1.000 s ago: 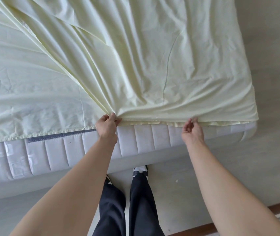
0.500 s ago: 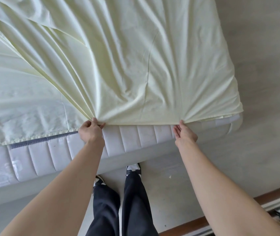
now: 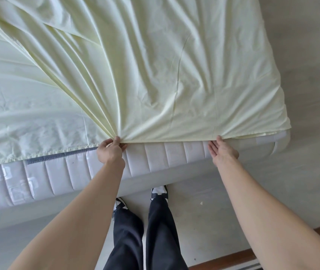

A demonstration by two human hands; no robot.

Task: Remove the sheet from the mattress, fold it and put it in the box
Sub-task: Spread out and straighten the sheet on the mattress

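Observation:
A pale yellow sheet (image 3: 155,71) lies folded over on top of the white quilted mattress (image 3: 165,156), its upper layer drawn to the near edge in long creases. My left hand (image 3: 110,152) grips a bunched part of the sheet's edge at the mattress side. My right hand (image 3: 223,151) is at the sheet's edge further right, fingers straight and together, with the fingertips touching the hem. The lower layer of the sheet (image 3: 19,114) stays flat on the left. No box is in view.
I stand close to the mattress side, dark trousers and shoes (image 3: 157,191) on the grey floor (image 3: 223,211). The mattress corner (image 3: 280,141) is at the right. A brown wooden strip (image 3: 233,258) crosses the lower right corner.
The fold edge has stretched tauter between my hands. My left hand keeps its grip on the bunched edge while my right hand stays at the hem with straight fingers.

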